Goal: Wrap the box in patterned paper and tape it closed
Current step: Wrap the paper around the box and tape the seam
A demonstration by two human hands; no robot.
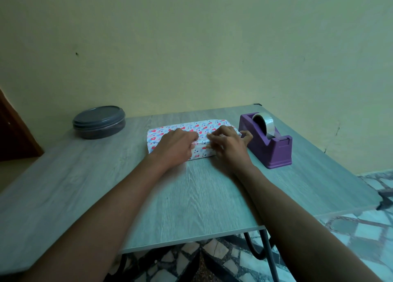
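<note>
Under both hands, heart-print wrapped box (192, 132) (creased)

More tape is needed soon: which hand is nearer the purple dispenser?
Right. The right hand rests on the wrapped box just beside the tape dispenser; the left hand lies farther left.

A room in a home, seen from above a small folding worktop (191, 196) with a grey wood-grain surface and thin dark metal legs. Behind it stands a plain, slightly scuffed yellow painted wall (212, 47). The floor (361, 228) is patterned mosaic tile. A dark wooden door edge (12, 132) shows at far left. A lidded round plastic container (98, 122) sits on the worktop.
</note>
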